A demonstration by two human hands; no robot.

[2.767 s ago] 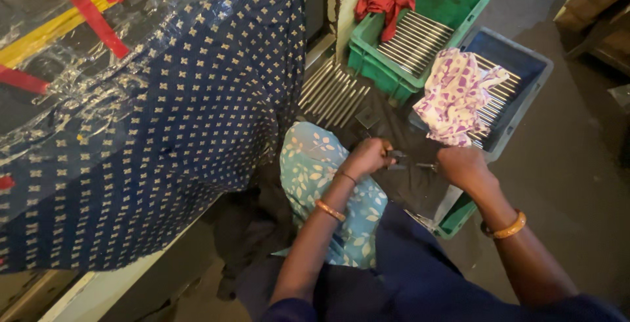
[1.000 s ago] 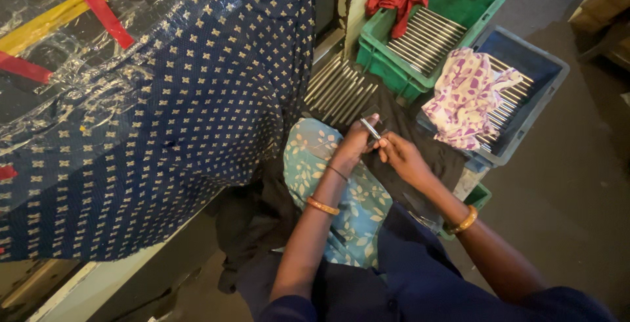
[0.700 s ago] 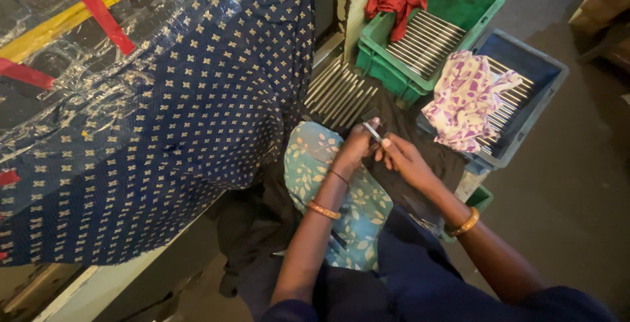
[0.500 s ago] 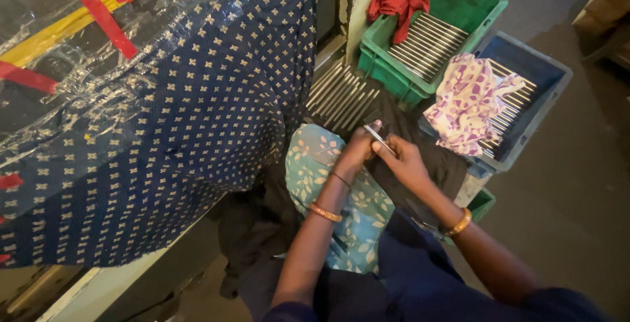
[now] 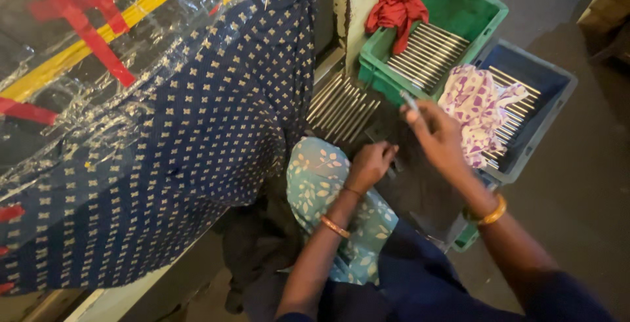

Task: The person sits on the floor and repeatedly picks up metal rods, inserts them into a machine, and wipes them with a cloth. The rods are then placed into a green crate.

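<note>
My right hand (image 5: 438,140) grips a thin metal rod (image 5: 409,101), whose tip points up toward the green crate (image 5: 489,15). My left hand (image 5: 371,164) rests lower, fingers curled, on a dark cloth (image 5: 420,187) over my lap; nothing shows in it. A teal floral cloth (image 5: 318,187) lies under my left wrist. Several more rods (image 5: 341,104) lie loose on the ledge just beyond my hands.
The green crate holds a row of rods (image 5: 426,50) and a red rag (image 5: 396,7). A blue crate (image 5: 548,82) to its right holds rods under a purple-flowered white cloth (image 5: 478,107). A blue patterned cloth (image 5: 197,145) and taped plastic sheeting (image 5: 79,66) fill the left.
My hands were together on the rod; now the right hand has lifted it away, up and right toward the crates, while the left hand stayed low and closed.
</note>
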